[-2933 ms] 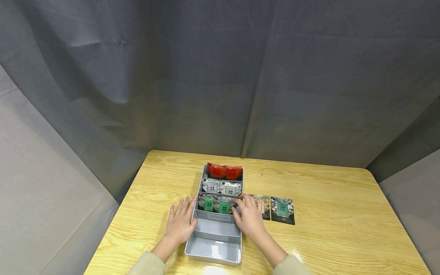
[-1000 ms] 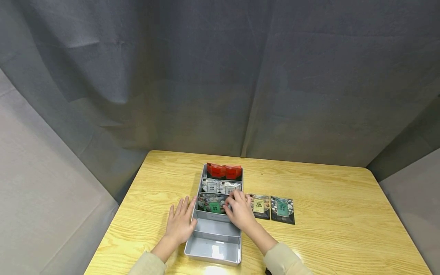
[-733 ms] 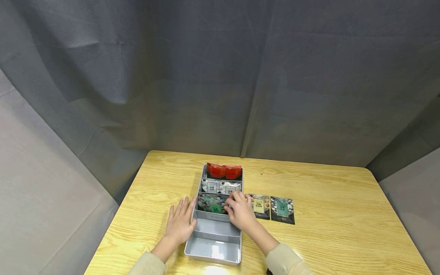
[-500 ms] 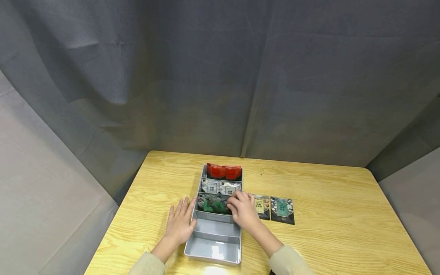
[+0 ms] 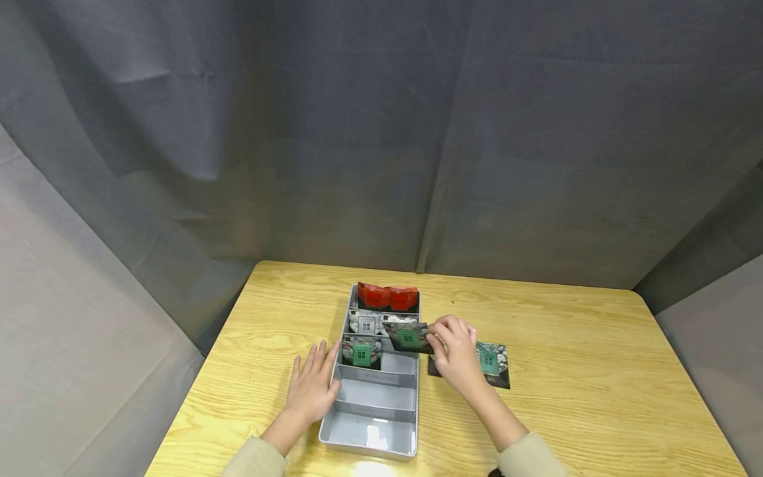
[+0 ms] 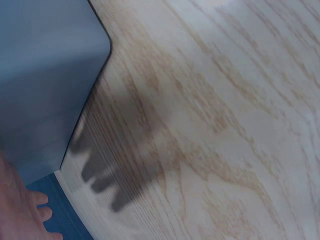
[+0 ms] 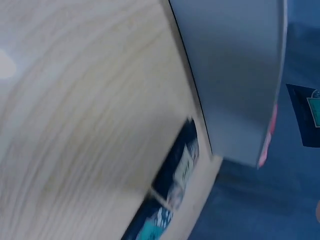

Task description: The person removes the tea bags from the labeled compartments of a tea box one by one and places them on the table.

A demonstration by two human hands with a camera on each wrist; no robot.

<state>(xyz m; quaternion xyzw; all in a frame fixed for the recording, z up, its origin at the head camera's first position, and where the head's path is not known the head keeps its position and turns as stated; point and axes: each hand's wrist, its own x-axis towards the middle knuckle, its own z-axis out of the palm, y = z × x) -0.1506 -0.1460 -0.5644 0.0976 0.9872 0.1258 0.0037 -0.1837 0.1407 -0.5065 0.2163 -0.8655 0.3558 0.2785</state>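
Observation:
My right hand [image 5: 457,351] pinches a black sachet with a green label [image 5: 408,336] by its right edge. The sachet is raised over the grey compartment box [image 5: 369,440] and partly covers a white sachet. In the right wrist view this sachet [image 7: 314,112] shows at the right edge. Another green-labelled sachet [image 5: 361,352] stands in the left half of the third compartment. My left hand [image 5: 312,384], fingers straight and spread, lies along the box's left side; in the left wrist view the hand [image 6: 20,210] shows only at the lower left corner.
Two red sachets [image 5: 387,297] stand in the farthest compartment and white sachets [image 5: 365,322] in the second. A teal-labelled sachet [image 5: 493,363] lies on the wooden table [image 5: 572,371] right of the box, beside one mostly hidden by my right hand. Grey curtains [image 5: 334,165] surround the table.
My right hand has lifted one green-labelled sachet out of the third compartment and moved right and away from me. The other green-labelled sachet stays behind. My left hand has stayed in place.

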